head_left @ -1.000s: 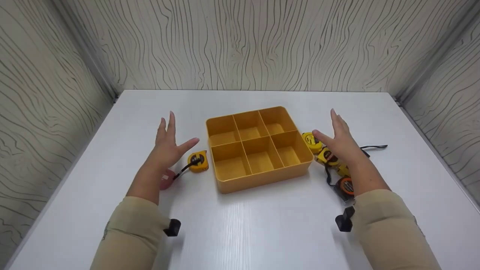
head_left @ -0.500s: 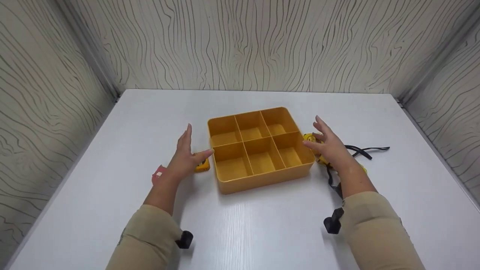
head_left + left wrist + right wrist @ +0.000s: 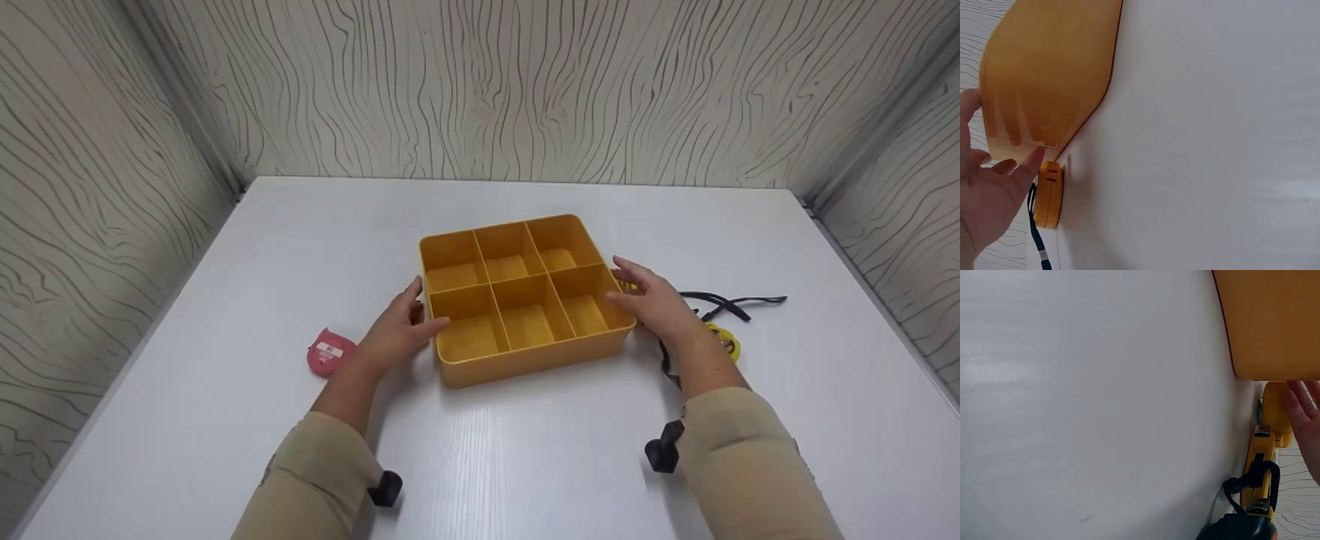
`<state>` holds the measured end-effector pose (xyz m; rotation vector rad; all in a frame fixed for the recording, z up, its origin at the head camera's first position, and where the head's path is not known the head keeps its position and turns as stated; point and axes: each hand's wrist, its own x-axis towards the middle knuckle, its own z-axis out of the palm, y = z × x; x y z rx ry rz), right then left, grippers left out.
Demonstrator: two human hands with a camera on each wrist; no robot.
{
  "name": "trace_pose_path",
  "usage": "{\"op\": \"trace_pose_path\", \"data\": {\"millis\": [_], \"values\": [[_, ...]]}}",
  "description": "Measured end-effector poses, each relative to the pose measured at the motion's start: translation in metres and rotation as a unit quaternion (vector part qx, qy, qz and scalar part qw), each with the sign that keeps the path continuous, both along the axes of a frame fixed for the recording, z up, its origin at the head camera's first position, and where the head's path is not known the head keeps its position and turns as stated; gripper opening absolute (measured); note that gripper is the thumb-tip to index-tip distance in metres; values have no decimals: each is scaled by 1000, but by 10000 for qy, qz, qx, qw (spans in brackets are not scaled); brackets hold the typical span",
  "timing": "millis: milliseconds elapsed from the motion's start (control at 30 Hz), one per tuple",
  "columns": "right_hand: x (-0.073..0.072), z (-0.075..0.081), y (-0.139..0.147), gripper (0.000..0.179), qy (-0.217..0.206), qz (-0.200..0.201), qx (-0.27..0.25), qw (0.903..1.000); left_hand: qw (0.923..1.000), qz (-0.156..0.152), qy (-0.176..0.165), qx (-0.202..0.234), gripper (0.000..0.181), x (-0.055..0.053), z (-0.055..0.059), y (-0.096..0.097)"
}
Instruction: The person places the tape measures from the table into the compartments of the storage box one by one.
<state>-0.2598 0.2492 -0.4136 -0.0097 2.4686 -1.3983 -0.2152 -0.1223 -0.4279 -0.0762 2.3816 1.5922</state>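
Note:
A yellow-orange compartment box sits slightly turned on the white table. My left hand grips its left wall, the thumb over the rim and the fingers outside; the left wrist view shows fingertips against the wall. At the right wall, my right hand holds the box the same way, its thumb over the rim and its fingers partly hidden behind the wall. A yellow tape measure stands against the box beside my left fingers. Under my right hand lie more tape measures, mostly covered in the head view.
A pink tape measure lies left of my left wrist. Black straps stretch out right of my right hand, near a yellow tape measure. Wood-patterned panels close off the table's back and sides.
Both hands have moved inward from wide apart to the box's two side walls, and their spread fingers have drawn in around them. The box has stayed in place on the table.

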Motion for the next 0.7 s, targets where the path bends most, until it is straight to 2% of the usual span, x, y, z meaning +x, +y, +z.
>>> {"op": "trace_pose_path", "data": {"millis": [133, 200, 367, 400, 700], "values": [[1, 1, 1, 71, 19, 31, -92, 10000, 9986, -191, 2, 484, 81, 0, -1, 0], [1, 2, 1, 70, -11, 49, -115, 9999, 9980, -266, -54, 575, 79, 1, 4, 1], [2, 2, 3, 69, -72, 117, -112, 9998, 9984, -311, -143, 442, 79, 2, 8, 2], [3, 2, 3, 70, -85, 127, -113, 9998, 9986, -293, -124, 426, 79, 0, 4, 1], [6, 1, 3, 70, -72, 320, -264, 9991, 9984, -301, -219, 425, 81, 0, 4, -3]]}}
